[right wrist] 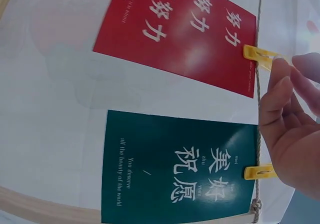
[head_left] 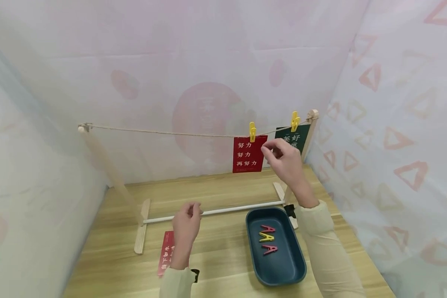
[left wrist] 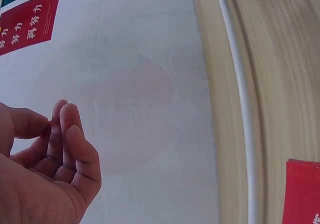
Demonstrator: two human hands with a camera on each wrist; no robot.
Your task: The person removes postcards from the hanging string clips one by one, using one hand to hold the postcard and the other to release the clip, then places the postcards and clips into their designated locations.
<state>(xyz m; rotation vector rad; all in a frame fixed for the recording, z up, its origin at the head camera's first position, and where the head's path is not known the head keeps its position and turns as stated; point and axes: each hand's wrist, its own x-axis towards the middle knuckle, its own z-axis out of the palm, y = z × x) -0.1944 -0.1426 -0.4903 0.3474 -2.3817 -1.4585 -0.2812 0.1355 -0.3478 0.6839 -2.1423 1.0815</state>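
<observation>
A red card (head_left: 247, 159) with white characters hangs from a string under a yellow clothespin (head_left: 252, 132). To its right, a dark green card (right wrist: 175, 169) hangs under another yellow clothespin (right wrist: 260, 172). My right hand (head_left: 284, 161) is just in front of these cards, its fingers loosely bent and holding nothing; in the head view it stands apart from the red card's clothespin and hides part of the green card. Lower down, my left hand (head_left: 186, 223) hovers with fingers loosely curled and empty, as the left wrist view confirms. Beneath that forearm lies another red card (head_left: 166, 250), partly covered.
A dark blue tray (head_left: 275, 265) on the table holds two red clothespins and a yellow one (head_left: 266, 237). Wooden posts (head_left: 111, 174) carry the string (head_left: 164, 132), and a white rod (head_left: 227, 211) joins their feet. Patterned cloth walls surround the table.
</observation>
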